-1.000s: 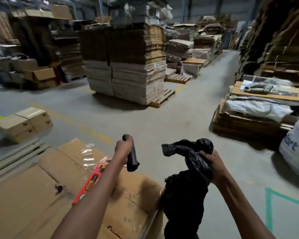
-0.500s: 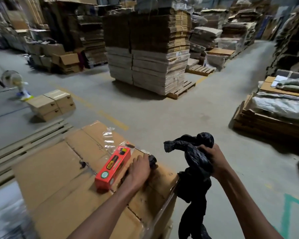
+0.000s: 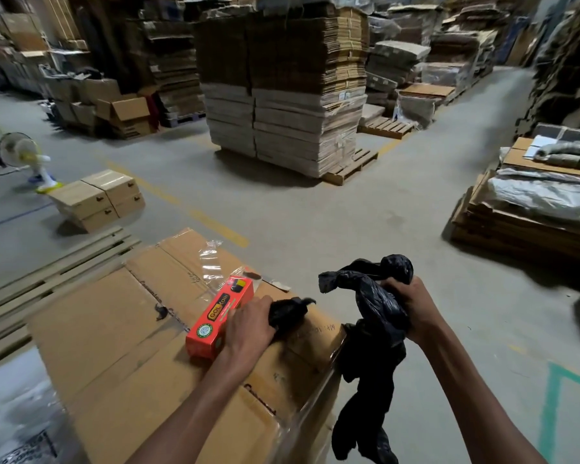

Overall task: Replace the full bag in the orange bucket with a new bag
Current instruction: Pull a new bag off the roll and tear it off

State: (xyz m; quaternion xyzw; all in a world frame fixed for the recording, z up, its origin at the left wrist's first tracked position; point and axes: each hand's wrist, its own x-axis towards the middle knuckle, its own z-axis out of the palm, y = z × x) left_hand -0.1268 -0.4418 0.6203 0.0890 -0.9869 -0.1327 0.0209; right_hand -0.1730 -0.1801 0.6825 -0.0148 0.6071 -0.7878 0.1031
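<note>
Item: black bag (image 3: 372, 316) — soft, light, slippery film, we judged, best taken at its bunched neck — hung beside the cardboard box (image 3: 114, 329) from our right hand (image 3: 412, 309), fingers clenched round it, while our left hand (image 3: 248, 326) gripped a black roll (image 3: 287, 313) atop the box.

Grey concrete floor (image 3: 315, 222), palleted cardboard stacks (image 3: 282, 88), floor fan (image 3: 21, 152), dim light

Crinkled black plastic bag (image 3: 379, 309); matt cardboard carton (image 3: 121, 329).
</note>
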